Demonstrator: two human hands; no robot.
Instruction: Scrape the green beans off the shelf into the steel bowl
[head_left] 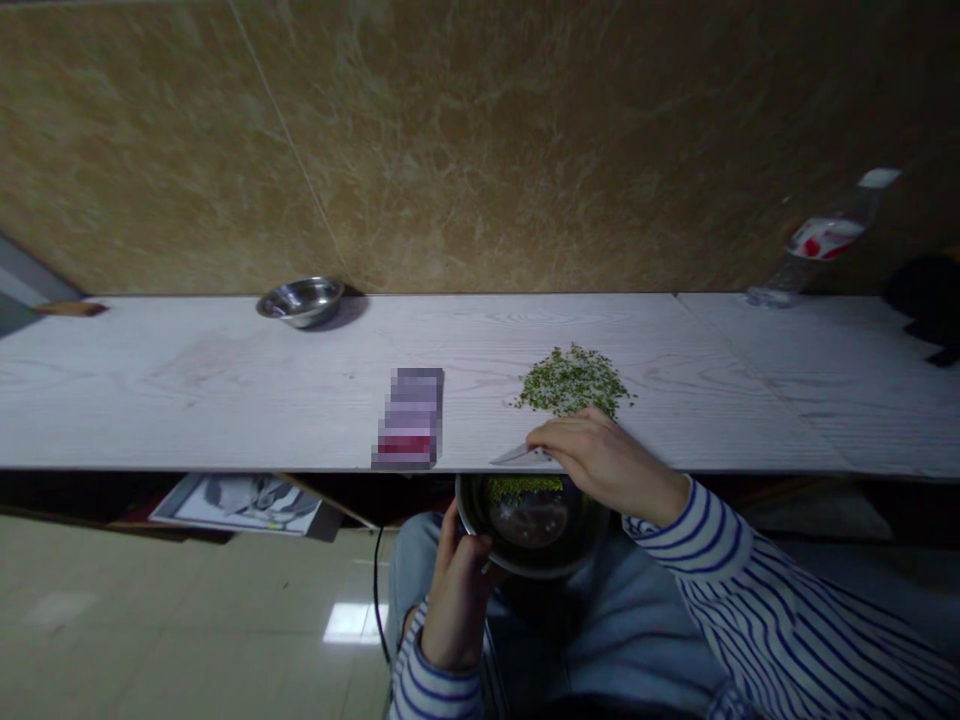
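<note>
My left hand [461, 590] is closed on the left rim of a metal bowl [472, 515], its thumb over the edge. The bowl sits below the front edge of the counter, above my lap, with green chopped bits [525, 487] along its far inner side. At the counter's front edge my right hand [600, 455] is closed on a small knife [517, 455], the pale pointed blade sticking out to the left and the handle hidden by my fingers. Just beyond this hand, a loose pile of finely chopped greens [574, 380] spreads over the white countertop [480, 340].
A phone-like slab [411, 415], blurred out, lies left of the greens. Farther back stands a small metal bowl [302, 300] by the wall. A plastic bottle [817, 240] and a dark object [926, 300] are at the right. Below the counter is an open shelf [247, 505].
</note>
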